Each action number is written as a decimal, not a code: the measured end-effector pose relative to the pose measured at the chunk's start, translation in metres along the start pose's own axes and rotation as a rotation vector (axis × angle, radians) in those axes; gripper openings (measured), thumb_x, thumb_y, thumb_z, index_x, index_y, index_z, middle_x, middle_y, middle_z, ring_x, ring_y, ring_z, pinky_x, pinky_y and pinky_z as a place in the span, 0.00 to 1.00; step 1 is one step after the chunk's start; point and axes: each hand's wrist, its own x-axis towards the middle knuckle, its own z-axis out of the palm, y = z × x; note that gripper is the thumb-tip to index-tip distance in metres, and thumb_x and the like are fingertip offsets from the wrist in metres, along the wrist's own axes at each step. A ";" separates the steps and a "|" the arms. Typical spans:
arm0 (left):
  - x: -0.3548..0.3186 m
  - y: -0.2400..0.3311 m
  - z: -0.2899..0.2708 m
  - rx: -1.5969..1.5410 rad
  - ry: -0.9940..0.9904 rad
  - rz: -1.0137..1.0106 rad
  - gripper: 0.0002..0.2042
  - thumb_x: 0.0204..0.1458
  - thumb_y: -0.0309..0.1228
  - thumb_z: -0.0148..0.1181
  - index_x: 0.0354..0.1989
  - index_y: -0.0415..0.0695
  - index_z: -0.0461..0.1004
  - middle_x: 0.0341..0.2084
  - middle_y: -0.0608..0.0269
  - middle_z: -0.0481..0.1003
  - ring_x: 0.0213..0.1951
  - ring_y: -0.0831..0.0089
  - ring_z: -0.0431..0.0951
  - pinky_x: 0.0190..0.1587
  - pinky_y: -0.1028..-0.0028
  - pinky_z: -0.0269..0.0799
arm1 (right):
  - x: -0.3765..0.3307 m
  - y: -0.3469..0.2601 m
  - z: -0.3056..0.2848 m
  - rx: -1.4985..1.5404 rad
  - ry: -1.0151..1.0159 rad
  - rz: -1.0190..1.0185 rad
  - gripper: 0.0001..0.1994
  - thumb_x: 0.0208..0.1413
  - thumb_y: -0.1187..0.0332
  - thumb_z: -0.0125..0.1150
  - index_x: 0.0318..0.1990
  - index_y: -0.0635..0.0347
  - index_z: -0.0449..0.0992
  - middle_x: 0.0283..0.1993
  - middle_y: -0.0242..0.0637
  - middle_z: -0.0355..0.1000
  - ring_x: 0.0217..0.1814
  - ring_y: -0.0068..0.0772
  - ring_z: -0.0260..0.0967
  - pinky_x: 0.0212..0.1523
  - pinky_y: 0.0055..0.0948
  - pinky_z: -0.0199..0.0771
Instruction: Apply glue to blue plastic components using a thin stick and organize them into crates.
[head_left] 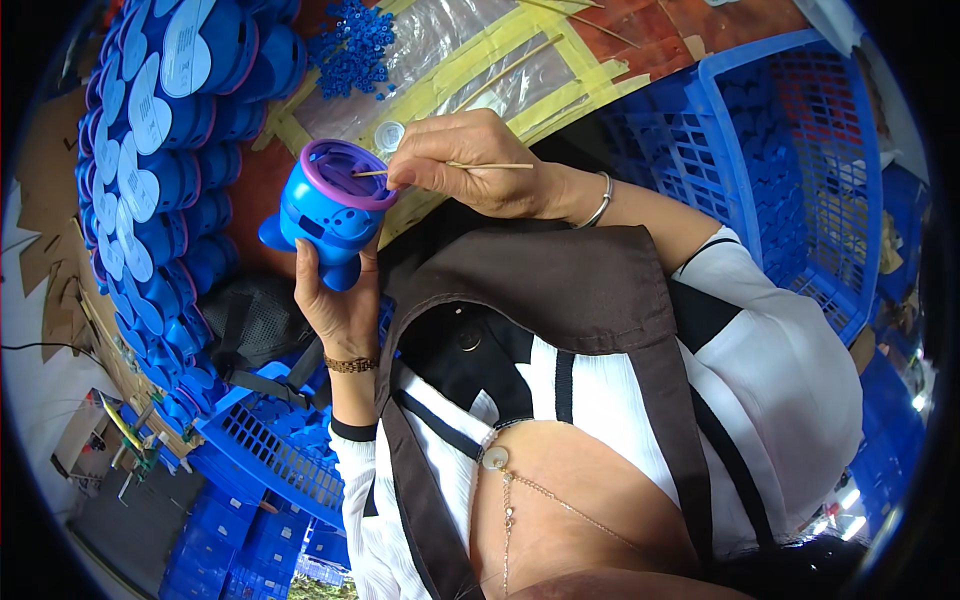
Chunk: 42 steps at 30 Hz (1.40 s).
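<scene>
My left hand (338, 305) grips a blue plastic figure part (333, 226) from below. It is tilted so that its round mouth, edged by a purple ring (312, 166), faces up toward my right hand. Stubby blue limbs stick out near the fingers. Between the thumb and fingers of my right hand (475, 165), a thin wooden stick (510, 166) is pinched; its tip reaches inside the purple opening. Just behind the opening stands a small clear cup (389, 135), partly hidden by the right hand.
Many similar blue parts (205, 125) with pale paper pieces are stacked at the left. A heap of tiny blue pieces (352, 45) lies on the yellow-taped tabletop (570, 95), with other thin sticks (507, 73). Blue baskets stand at right (712, 75) and lower left (275, 455).
</scene>
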 end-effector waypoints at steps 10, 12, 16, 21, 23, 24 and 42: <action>0.002 0.000 0.001 0.032 0.003 0.011 0.30 0.52 0.41 0.61 0.60 0.44 0.58 0.54 0.58 0.67 0.56 0.62 0.68 0.59 0.57 0.64 | 0.002 -0.001 -0.003 -0.033 -0.019 -0.068 0.08 0.57 0.68 0.58 0.34 0.66 0.78 0.31 0.41 0.75 0.33 0.34 0.74 0.32 0.27 0.72; 0.002 0.001 -0.001 0.050 0.007 0.014 0.30 0.52 0.41 0.61 0.60 0.44 0.58 0.54 0.58 0.67 0.56 0.62 0.68 0.59 0.57 0.64 | 0.004 -0.003 -0.004 -0.041 -0.032 -0.092 0.07 0.56 0.69 0.59 0.34 0.65 0.78 0.31 0.41 0.75 0.32 0.34 0.74 0.32 0.27 0.72; 0.003 0.002 -0.003 0.050 -0.001 0.028 0.30 0.52 0.40 0.61 0.60 0.44 0.58 0.55 0.58 0.66 0.57 0.61 0.67 0.59 0.57 0.64 | 0.009 -0.008 -0.010 -0.084 -0.085 -0.093 0.06 0.55 0.71 0.60 0.35 0.65 0.78 0.31 0.40 0.75 0.32 0.33 0.74 0.31 0.26 0.72; 0.006 0.004 -0.005 0.012 0.012 0.045 0.30 0.52 0.39 0.61 0.61 0.44 0.57 0.56 0.57 0.65 0.57 0.60 0.67 0.59 0.56 0.65 | 0.015 0.019 -0.021 -0.182 0.077 -0.034 0.07 0.53 0.74 0.60 0.40 0.64 0.75 0.32 0.41 0.75 0.29 0.34 0.75 0.29 0.25 0.73; 0.007 0.004 -0.004 0.010 0.003 0.052 0.30 0.52 0.38 0.61 0.61 0.44 0.56 0.56 0.57 0.64 0.57 0.60 0.67 0.59 0.56 0.66 | 0.022 0.036 -0.021 -0.580 0.199 -0.149 0.06 0.52 0.75 0.60 0.38 0.63 0.75 0.30 0.40 0.74 0.29 0.36 0.74 0.29 0.27 0.72; 0.007 0.004 -0.006 0.020 0.006 0.053 0.30 0.52 0.38 0.61 0.61 0.44 0.56 0.56 0.58 0.65 0.57 0.60 0.67 0.59 0.56 0.66 | 0.025 0.041 -0.019 -0.647 0.186 -0.105 0.07 0.49 0.75 0.63 0.35 0.62 0.74 0.29 0.39 0.74 0.29 0.38 0.73 0.29 0.30 0.72; 0.011 -0.001 -0.002 0.130 0.021 0.107 0.28 0.50 0.40 0.63 0.58 0.49 0.61 0.54 0.64 0.66 0.55 0.65 0.67 0.57 0.61 0.65 | 0.039 0.047 -0.011 -0.929 0.060 0.054 0.05 0.45 0.80 0.57 0.32 0.63 0.74 0.30 0.41 0.74 0.32 0.38 0.74 0.33 0.32 0.74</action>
